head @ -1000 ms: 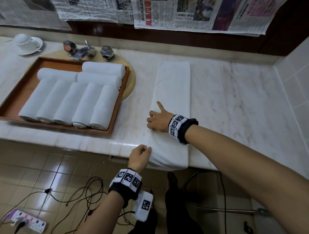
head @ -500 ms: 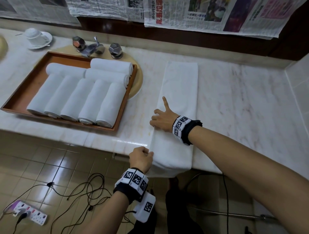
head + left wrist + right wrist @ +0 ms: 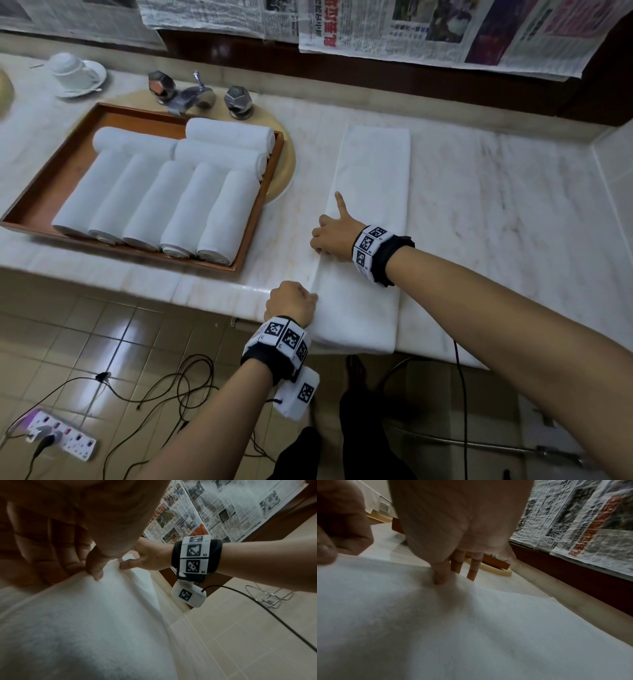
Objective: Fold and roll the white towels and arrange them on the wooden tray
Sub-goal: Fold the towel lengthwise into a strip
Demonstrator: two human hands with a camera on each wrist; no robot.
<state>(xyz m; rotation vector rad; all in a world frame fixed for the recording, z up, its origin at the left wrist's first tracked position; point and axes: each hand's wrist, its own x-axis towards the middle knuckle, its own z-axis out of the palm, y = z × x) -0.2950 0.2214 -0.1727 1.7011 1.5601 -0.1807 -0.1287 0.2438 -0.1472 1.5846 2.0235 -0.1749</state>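
A white towel (image 3: 375, 192), folded into a long strip, lies on the marble counter with its near end hanging over the front edge. My left hand (image 3: 291, 303) grips the towel's left edge at the counter's front; its thumb (image 3: 96, 573) presses on the cloth (image 3: 85, 628). My right hand (image 3: 330, 236) holds the same edge a little farther back, fingers curled, thumb pointing away. One of its fingertips (image 3: 440, 578) digs into the towel (image 3: 471, 628). The wooden tray (image 3: 102, 114) at left holds several rolled white towels (image 3: 171, 205).
A tap with two knobs (image 3: 195, 92) sits behind the tray on a round beige basin rim (image 3: 286, 171). A cup on a saucer (image 3: 73, 73) stands far left. Newspapers (image 3: 445, 31) cover the back wall. Cables and a power strip (image 3: 61, 437) lie on the floor.
Both hands keep hold of the towel's left edge. My left hand has closed tighter and come up against the counter's front edge. The head view has shifted slightly.
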